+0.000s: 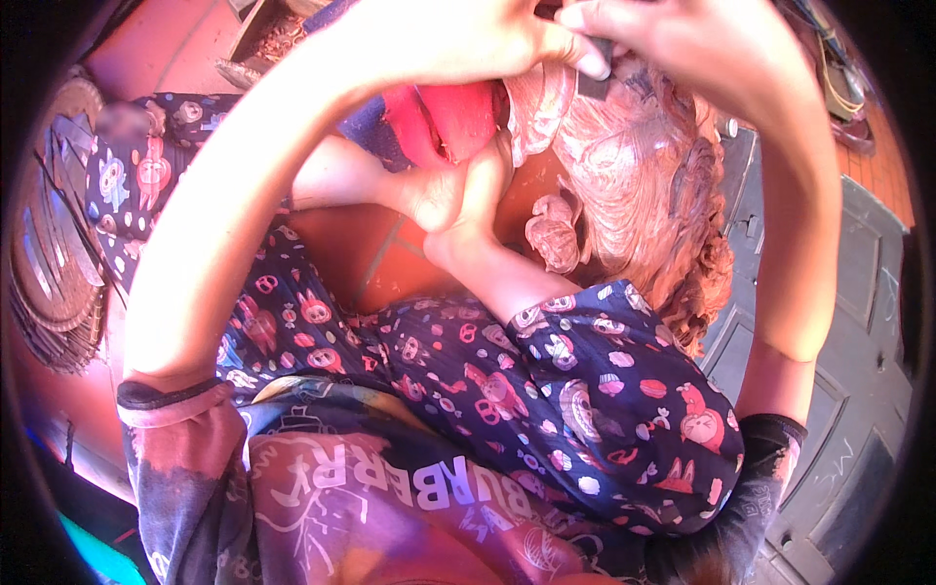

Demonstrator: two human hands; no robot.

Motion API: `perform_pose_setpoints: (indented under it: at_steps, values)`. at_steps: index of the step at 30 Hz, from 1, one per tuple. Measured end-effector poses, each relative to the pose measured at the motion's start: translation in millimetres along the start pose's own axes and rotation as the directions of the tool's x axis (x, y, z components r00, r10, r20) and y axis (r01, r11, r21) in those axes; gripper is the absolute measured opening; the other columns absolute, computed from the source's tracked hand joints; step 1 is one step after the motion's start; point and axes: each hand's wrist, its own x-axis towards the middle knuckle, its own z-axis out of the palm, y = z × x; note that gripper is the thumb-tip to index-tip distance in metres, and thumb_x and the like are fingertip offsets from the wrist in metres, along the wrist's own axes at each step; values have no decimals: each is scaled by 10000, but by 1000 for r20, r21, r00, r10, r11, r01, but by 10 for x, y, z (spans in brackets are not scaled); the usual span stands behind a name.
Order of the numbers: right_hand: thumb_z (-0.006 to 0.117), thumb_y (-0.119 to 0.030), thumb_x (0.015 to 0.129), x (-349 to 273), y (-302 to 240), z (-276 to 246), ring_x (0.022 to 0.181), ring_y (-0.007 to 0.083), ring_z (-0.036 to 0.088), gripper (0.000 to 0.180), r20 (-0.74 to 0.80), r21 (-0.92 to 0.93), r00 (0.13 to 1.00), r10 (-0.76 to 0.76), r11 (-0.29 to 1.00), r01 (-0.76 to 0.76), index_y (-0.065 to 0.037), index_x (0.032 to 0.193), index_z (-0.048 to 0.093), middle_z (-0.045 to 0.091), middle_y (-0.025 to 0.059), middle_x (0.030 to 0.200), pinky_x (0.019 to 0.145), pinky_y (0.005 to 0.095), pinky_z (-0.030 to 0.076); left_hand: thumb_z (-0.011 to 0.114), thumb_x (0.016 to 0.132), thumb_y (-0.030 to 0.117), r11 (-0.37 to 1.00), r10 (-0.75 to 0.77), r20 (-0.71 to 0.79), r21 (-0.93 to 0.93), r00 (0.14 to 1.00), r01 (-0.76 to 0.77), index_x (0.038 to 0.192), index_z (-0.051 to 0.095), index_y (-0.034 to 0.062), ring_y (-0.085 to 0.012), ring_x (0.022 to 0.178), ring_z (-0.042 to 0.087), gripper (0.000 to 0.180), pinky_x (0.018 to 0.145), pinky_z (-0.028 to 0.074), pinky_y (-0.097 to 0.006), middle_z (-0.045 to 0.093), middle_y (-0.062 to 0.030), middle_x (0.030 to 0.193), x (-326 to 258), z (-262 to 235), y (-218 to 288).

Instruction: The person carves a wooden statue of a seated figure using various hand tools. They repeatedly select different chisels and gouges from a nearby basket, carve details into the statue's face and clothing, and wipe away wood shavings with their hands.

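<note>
At the top edge, my left hand (531, 44) and my right hand (663, 34) meet over a carved wooden sculpture (634, 166) with swirling grain. A small dark flat piece (594, 85), perhaps folded sandpaper, shows beneath my left thumb, which presses on it. The fingers of my right hand are bent close beside that thumb. What they grip is mostly hidden by the hand and cut off by the frame. The sculpture stands on the floor beside my bare feet (458, 214), and a rounded carved knob (554, 232) juts from its near side.
A round woven basket (58, 292) lies at the far left. At the upper left is a wooden tray (268, 44) with shavings in it. Grey panelled boards (819, 390) lie along the right. My crossed legs in patterned trousers (585, 409) fill the middle, over red floor tiles (390, 258).
</note>
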Motion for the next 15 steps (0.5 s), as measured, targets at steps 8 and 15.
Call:
perform_pose_setpoints:
  at_steps: [8, 15]
  values:
    - [615, -6, 800, 86, -167, -123, 476, 84, 526, 118, 89, -4, 985, 147, 989, -148, -21, 737, 715, 653, 48, 604, 474, 248, 420, 795, 814, 175, 981, 164, -172, 133, 971, -142, 1145, 607, -3, -254, 905, 700, 420, 822, 536, -396, 716, -144, 942, 51, 216, -258]
    - [630, -9, 802, 73, 3, 9, 520, 75, 566, 95, -17, 132, 999, 40, 991, -37, 3, 754, 710, 659, 35, 620, 505, 233, 431, 778, 840, 185, 993, 104, -144, 78, 984, -93, 1114, 619, 0, -231, 841, 697, 367, 762, 540, -365, 705, -142, 877, 119, 110, -342]
